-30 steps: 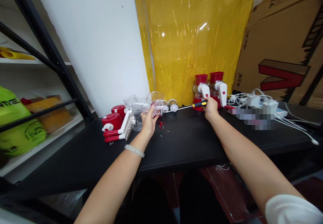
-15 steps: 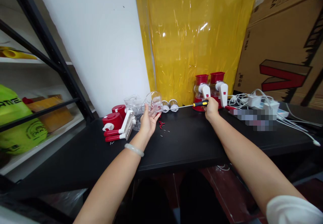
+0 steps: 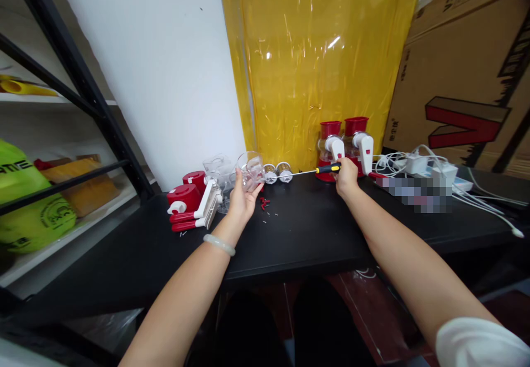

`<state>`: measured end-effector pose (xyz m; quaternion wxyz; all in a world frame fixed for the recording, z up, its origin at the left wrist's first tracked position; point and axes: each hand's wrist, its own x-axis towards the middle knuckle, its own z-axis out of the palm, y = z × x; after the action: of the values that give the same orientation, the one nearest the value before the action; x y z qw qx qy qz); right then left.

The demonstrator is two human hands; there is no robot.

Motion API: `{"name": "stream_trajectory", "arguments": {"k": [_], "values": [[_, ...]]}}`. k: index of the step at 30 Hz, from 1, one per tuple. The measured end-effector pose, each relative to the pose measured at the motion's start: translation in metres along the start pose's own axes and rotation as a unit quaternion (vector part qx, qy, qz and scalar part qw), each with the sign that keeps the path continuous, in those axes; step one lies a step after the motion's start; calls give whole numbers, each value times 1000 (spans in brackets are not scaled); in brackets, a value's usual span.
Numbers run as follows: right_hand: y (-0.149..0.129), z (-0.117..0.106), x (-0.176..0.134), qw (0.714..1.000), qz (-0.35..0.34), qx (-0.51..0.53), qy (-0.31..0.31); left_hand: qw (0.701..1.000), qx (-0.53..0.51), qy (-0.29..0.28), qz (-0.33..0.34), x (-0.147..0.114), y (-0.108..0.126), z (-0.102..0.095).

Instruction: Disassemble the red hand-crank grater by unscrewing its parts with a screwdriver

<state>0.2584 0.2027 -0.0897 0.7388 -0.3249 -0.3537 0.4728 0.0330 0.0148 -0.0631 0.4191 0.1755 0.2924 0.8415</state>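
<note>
My left hand (image 3: 243,198) is closed around a clear plastic housing (image 3: 249,169), lifted over the black tabletop. A yellow-and-black screwdriver (image 3: 328,168) is gripped in my right hand (image 3: 346,178), its long shaft pointing left toward the housing. Whether the tip touches the plastic I cannot tell. Behind the shaft lie two metal grater drums (image 3: 284,172). Small red parts (image 3: 264,203) and several tiny screws (image 3: 269,214) are scattered under the left hand. Left of it are red bases (image 3: 184,197), white cranks with red handles (image 3: 185,222) and another clear housing (image 3: 216,167).
Two assembled red-and-white rotary graters (image 3: 357,141) stand at the back right. Tangled white cables and chargers (image 3: 418,164) lie farther right beside a large cardboard box (image 3: 459,74). A shelf rack (image 3: 89,99) borders the left side; a yellow plastic sheet (image 3: 314,63) hangs behind.
The clear housing in my left hand has tilted slightly. The screwdriver has shifted very little, and both hands keep their grips.
</note>
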Motion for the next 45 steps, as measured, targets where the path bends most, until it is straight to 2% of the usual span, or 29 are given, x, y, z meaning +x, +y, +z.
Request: {"name": "stream_trajectory", "arguments": {"k": [7, 14, 23, 30, 37, 45], "values": [[-2, 2, -3, 1000, 8, 11, 3, 1000, 19, -4, 4, 1, -3, -2], [0, 3, -5, 1000, -4, 9, -21, 999, 42, -23, 0, -3, -5, -2], [5, 4, -2, 997, 4, 29, -75, 999, 38, 4, -1, -1, -5, -3], [9, 5, -5, 996, -3, 34, -81, 999, 37, -8, 3, 1, -5, -5], [3, 9, -8, 992, 40, 67, -94, 999, 40, 2, 0, 1, -4, -4], [-3, 6, -12, 980, 104, 99, -139, 999, 37, 20, 6, 3, -4, -5]]}}
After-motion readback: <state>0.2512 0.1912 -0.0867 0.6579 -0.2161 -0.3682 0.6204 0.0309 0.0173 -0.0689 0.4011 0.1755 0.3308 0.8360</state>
